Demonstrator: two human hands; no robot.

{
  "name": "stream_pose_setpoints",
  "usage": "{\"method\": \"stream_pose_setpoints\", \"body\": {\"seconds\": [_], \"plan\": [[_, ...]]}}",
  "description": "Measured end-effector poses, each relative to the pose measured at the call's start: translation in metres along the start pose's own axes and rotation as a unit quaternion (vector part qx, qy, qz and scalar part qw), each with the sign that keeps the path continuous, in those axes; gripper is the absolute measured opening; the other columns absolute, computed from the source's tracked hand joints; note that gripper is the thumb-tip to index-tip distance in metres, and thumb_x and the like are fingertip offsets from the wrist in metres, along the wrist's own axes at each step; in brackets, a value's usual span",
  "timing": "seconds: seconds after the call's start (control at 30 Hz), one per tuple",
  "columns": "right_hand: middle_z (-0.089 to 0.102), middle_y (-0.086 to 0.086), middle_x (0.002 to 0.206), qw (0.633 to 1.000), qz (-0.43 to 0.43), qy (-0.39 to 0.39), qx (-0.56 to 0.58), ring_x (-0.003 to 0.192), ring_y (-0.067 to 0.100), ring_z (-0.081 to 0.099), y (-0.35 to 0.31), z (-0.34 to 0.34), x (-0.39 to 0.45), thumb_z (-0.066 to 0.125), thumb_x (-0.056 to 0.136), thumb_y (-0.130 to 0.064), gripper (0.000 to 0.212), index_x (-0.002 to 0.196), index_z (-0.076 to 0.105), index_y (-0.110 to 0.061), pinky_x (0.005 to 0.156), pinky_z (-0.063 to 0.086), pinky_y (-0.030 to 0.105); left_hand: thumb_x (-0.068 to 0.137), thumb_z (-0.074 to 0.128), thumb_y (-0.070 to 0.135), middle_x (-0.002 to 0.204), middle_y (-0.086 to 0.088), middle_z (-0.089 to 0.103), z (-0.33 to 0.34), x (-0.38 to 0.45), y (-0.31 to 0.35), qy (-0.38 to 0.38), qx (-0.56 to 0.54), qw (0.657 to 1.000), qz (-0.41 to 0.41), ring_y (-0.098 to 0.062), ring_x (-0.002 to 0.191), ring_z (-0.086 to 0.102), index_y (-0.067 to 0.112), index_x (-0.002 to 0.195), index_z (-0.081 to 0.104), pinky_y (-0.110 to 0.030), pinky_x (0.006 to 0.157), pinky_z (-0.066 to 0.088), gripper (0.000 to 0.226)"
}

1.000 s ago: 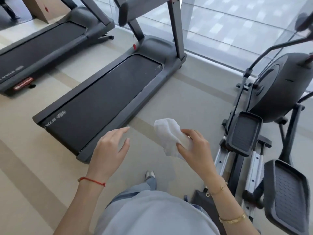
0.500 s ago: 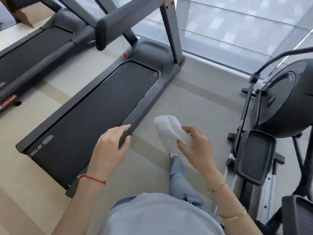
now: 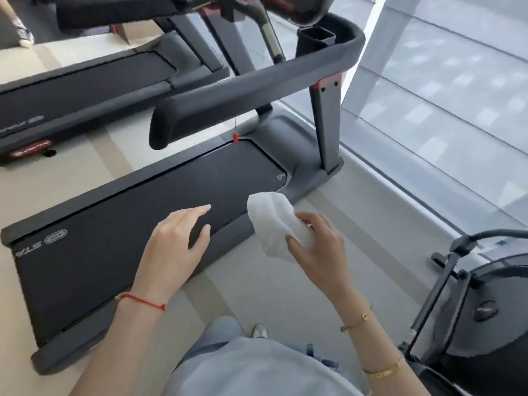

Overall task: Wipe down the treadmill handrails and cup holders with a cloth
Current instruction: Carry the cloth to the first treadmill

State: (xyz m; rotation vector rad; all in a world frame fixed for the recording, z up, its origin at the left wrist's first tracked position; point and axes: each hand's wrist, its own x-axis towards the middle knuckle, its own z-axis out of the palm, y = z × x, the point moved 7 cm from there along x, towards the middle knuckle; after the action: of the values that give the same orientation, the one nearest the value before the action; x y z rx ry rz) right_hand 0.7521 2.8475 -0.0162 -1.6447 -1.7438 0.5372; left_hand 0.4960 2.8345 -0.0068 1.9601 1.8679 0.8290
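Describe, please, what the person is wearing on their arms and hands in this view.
Both forearms are bare, with no sleeves reaching them and no gloves. The left hand has a thin red string bracelet at the wrist. The right hand has a slim gold chain bracelet at the wrist, and a wider gold bangle sits further up that forearm. No rings can be made out.

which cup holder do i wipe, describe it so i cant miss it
Find the nearer dark grey treadmill, beside the big window. Follow its padded grey handrail up to the rounded front corner. Just inside that corner sits the black, square, open-topped plastic cup holder, the only hollow box on the rail.
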Motion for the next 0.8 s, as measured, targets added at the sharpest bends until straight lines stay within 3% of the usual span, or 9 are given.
{"method": "stream_pose_setpoints", "body": {"seconds": [0.17,0.43,0.57,0.8], "plan": [[0.060,-0.011,0.108,0.997,-0.073,-0.002,0.022,0.101,0.008,0.053,-0.008,-0.007,0.092,0.072,0.079,-0.016,0.038,0.115,0.061,-0.019,0.084,0.036,0.006,0.095,0.060,0.018,0.125,0.004,0.064,-0.007,0.060,0.013,0.058,0.030,0.998,-0.014,-0.011,0.118,0.054,0.019,0.129,0.062,-0.029,0.104,0.038,0.035],[0.056,-0.014,0.111,0.988,-0.145,-0.017,0.044,0.109,0.006,0.048,-0.038,0.009,0.225,0.066,0.087,-0.026,0.036,0.121,0.056,-0.024,0.083,0.037,0.009,0.096,0.057,0.019,0.135,0.001,0.058,-0.037,0.159,-0.006,0.150,0.079,0.985,-0.032,-0.015,0.128,0.049,0.017,0.134,0.056,-0.033,0.111,0.036,0.038],[0.055,-0.015,0.113,0.985,-0.167,-0.016,0.048,0.109,0.007,0.048,-0.053,0.023,0.284,0.064,0.087,-0.027,0.036,0.123,0.056,-0.024,0.080,0.038,0.009,0.096,0.057,0.018,0.133,-0.002,0.059,-0.045,0.207,-0.017,0.172,0.099,0.979,-0.045,-0.020,0.122,0.052,0.014,0.134,0.056,-0.041,0.110,0.040,0.038],[0.056,-0.005,0.115,0.966,-0.257,0.033,0.001,0.103,0.015,0.044,-0.073,0.046,0.364,0.061,0.091,-0.024,0.035,0.125,0.055,-0.018,0.092,0.042,0.033,0.096,0.058,0.018,0.131,-0.003,0.060,-0.043,0.250,-0.042,0.175,0.105,0.975,-0.088,-0.021,0.123,0.053,0.012,0.132,0.058,-0.040,0.109,0.039,0.037]]}}
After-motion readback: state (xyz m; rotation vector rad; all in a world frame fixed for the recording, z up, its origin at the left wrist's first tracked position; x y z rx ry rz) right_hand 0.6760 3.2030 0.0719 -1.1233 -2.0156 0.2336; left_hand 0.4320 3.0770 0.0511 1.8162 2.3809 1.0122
